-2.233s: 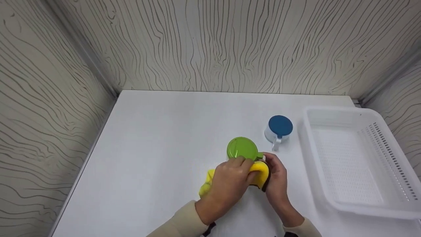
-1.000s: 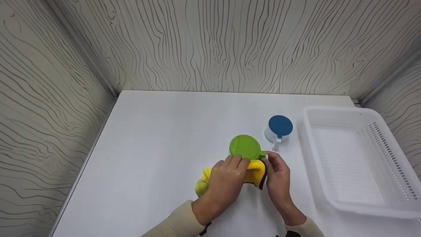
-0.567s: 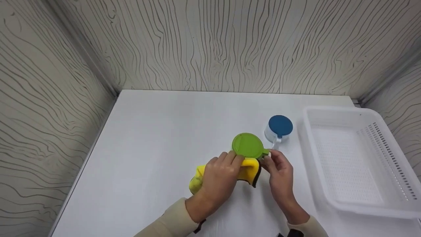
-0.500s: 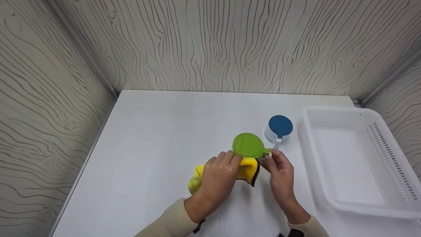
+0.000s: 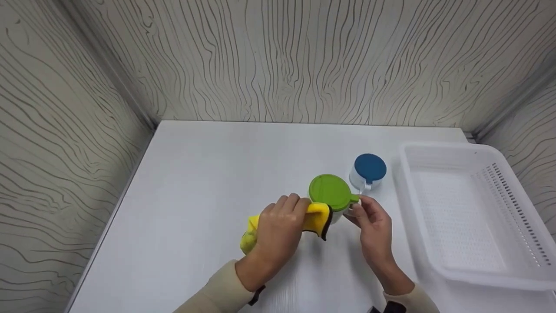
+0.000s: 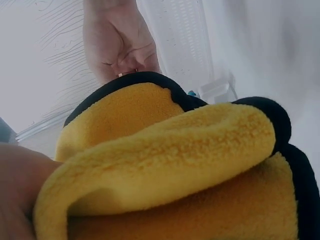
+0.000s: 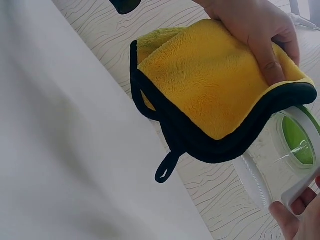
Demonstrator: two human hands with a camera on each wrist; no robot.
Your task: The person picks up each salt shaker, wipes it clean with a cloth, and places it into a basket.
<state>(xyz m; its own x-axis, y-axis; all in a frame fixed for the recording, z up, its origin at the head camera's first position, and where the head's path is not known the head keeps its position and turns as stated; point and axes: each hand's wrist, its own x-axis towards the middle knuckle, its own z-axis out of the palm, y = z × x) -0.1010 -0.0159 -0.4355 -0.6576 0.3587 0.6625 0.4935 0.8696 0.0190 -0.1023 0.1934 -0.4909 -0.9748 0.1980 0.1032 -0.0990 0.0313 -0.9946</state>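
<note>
In the head view my left hand (image 5: 280, 228) grips a folded yellow cloth (image 5: 317, 218) with a dark edge, its fingers curled over the top. The cloth lies against the left front side of a cup with a green lid (image 5: 329, 191). My right hand (image 5: 375, 230) pinches that cup's handle from the right. The right wrist view shows the cup's clear body (image 7: 267, 167) and white handle, with the cloth (image 7: 210, 85) overlapping it and its hanging loop below. In the left wrist view the cloth (image 6: 165, 160) fills most of the picture and hides the cup.
A second cup with a blue lid (image 5: 370, 167) stands just behind the green-lidded one, its handle toward me. On the right side of the white table (image 5: 208, 182) sits a white perforated basket (image 5: 415, 217). Wood-patterned walls (image 5: 278, 61) enclose the table's back and sides.
The left hand and the cloth have moved left, uncovering more of the green lid and the cup's side. The right hand and the cup have shifted slightly right, away from me.
</note>
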